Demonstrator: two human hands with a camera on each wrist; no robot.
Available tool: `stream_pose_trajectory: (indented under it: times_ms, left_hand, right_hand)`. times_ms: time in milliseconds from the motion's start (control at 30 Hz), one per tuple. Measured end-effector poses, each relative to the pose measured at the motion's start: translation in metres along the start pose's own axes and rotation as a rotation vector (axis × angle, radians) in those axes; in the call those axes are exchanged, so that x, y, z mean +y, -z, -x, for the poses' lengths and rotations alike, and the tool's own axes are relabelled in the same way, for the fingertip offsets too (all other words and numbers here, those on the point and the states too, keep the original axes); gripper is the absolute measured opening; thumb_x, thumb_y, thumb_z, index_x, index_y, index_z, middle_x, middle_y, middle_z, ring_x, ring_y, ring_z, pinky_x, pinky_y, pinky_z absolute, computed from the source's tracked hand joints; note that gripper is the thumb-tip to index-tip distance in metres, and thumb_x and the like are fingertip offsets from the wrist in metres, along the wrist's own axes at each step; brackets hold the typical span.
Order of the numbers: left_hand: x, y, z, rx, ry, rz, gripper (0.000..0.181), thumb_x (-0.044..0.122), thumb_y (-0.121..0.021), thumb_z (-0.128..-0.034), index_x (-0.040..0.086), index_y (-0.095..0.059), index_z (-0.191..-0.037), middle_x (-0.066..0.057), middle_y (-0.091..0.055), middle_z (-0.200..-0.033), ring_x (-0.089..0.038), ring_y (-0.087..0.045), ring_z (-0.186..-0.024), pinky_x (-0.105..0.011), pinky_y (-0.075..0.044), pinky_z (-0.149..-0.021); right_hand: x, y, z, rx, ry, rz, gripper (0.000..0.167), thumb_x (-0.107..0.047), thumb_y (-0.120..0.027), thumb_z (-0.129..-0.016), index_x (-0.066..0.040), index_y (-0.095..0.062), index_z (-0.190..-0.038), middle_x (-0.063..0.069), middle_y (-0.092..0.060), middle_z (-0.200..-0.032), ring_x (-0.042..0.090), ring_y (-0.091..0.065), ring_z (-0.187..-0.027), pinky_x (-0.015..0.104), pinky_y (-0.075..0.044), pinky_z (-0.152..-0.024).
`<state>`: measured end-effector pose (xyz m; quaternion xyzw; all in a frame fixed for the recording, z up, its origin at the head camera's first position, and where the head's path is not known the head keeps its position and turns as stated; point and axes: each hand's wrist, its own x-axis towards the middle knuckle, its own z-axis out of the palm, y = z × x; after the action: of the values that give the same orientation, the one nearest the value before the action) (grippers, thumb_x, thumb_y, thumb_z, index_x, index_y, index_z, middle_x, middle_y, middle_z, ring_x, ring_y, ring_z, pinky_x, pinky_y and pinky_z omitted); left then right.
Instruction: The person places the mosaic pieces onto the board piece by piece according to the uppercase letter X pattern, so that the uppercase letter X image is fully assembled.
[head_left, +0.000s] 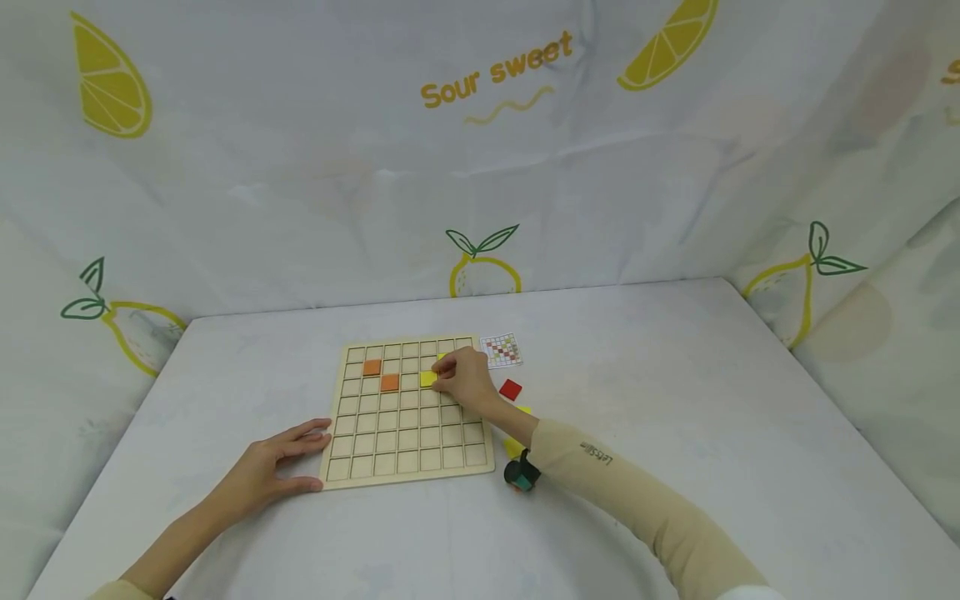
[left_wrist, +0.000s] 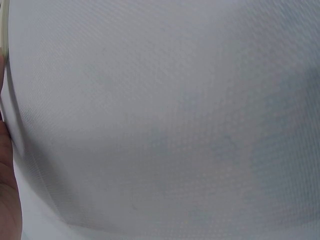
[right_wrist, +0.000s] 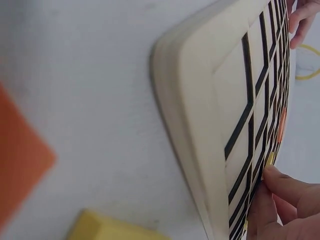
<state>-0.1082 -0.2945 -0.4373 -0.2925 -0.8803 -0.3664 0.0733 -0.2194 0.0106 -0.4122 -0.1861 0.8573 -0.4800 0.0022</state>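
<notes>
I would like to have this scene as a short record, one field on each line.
Board: wooden grid board, lying on the white table
Left hand: touches the board's left edge
Right hand: pinches a yellow tile on the board
Orange tiles on board: two, diagonal neighbours
Beside board's right edge: printed card, red tile

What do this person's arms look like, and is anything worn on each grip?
The right sleeve is beige, with small dark lettering near its cuff and a black gadget by the wrist. Only a bit of the beige left sleeve shows. Both the left grip and right grip are gloveless.
</notes>
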Motion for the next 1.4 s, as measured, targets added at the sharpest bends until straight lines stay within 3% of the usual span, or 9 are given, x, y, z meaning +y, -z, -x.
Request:
stream_pose_trajectory:
  times_ms: [200, 433, 567, 733, 933, 1167, 1400]
  left_hand:
    - [0.000, 0.000, 0.000, 0.001, -0.017, 0.007, 0.056, 0.013, -0.085, -0.0665, -0.004, -0.066, -0.117, -0.007, -0.055, -0.136, 0.009, -0.042, -0.123, -0.003, -0.031, -0.096]
    - [0.000, 0.000, 0.000, 0.000, -0.010, -0.007, 0.057, 0.015, -0.085, -0.0670, -0.003, -0.066, -0.118, -0.008, -0.055, -0.136, 0.009, -0.041, -0.124, -0.002, -0.030, -0.096]
    - [0.000, -0.001, -0.001, -0.005, 0.002, -0.009, 0.057, 0.016, -0.085, -0.0673, -0.002, -0.066, -0.118, -0.011, -0.055, -0.135, 0.009, -0.041, -0.123, -0.002, -0.030, -0.096]
    - [0.001, -0.001, -0.002, -0.004, 0.002, -0.012, 0.057, 0.016, -0.084, -0.0673, -0.003, -0.066, -0.118, -0.013, -0.056, -0.134, 0.010, -0.041, -0.123, -0.001, -0.030, -0.096]
    - [-0.001, -0.001, 0.000, 0.007, -0.017, -0.016, 0.057, 0.014, -0.085, -0.0661, -0.003, -0.066, -0.118, -0.005, -0.054, -0.137, 0.009, -0.041, -0.124, -0.002, -0.029, -0.097]
    - [-0.001, 0.000, 0.002, 0.005, -0.015, 0.004, 0.058, 0.013, -0.085, -0.0661, -0.003, -0.066, -0.118, 0.002, -0.052, -0.139, 0.009, -0.040, -0.125, -0.002, -0.029, -0.097]
    - [0.000, 0.000, 0.001, -0.003, -0.003, -0.001, 0.057, 0.015, -0.084, -0.0677, -0.002, -0.066, -0.119, -0.010, -0.055, -0.135, 0.009, -0.041, -0.125, -0.002, -0.029, -0.098]
  right_hand:
    - [-0.001, 0.010, 0.007, 0.037, 0.044, -0.046, 0.011, 0.007, -0.074, -0.079, 0.007, -0.072, -0.090, 0.019, -0.071, -0.090, 0.029, -0.069, -0.077, 0.027, -0.056, -0.067]
    - [0.000, 0.040, 0.024, 0.023, -0.103, -0.092, 0.016, 0.001, -0.073, -0.082, 0.002, -0.073, -0.098, 0.013, -0.070, -0.105, 0.027, -0.068, -0.084, 0.027, -0.056, -0.069]
    - [0.008, 0.060, 0.033, 0.025, -0.198, -0.115, 0.018, -0.002, -0.074, -0.082, -0.001, -0.073, -0.101, 0.009, -0.070, -0.104, 0.022, -0.067, -0.084, 0.025, -0.054, -0.066]
    - [0.019, 0.087, 0.047, 0.017, -0.247, -0.150, 0.023, -0.002, -0.072, -0.084, 0.002, -0.070, -0.107, 0.014, -0.068, -0.109, 0.024, -0.066, -0.086, 0.026, -0.055, -0.073]
    - [0.038, 0.107, 0.061, 0.006, -0.266, -0.104, 0.027, -0.007, -0.072, -0.086, -0.001, -0.069, -0.113, 0.014, -0.066, -0.113, 0.025, -0.065, -0.092, 0.029, -0.055, -0.081]
    - [0.066, 0.126, 0.052, -0.154, -0.174, -0.112, 0.027, -0.010, -0.070, -0.088, -0.001, -0.068, -0.114, 0.012, -0.067, -0.113, 0.024, -0.063, -0.097, 0.023, -0.053, -0.079]
    - [0.083, 0.140, 0.032, -0.375, -0.086, -0.145, 0.032, -0.011, -0.071, -0.088, 0.001, -0.066, -0.117, 0.013, -0.067, -0.114, 0.023, -0.062, -0.100, 0.022, -0.052, -0.084]
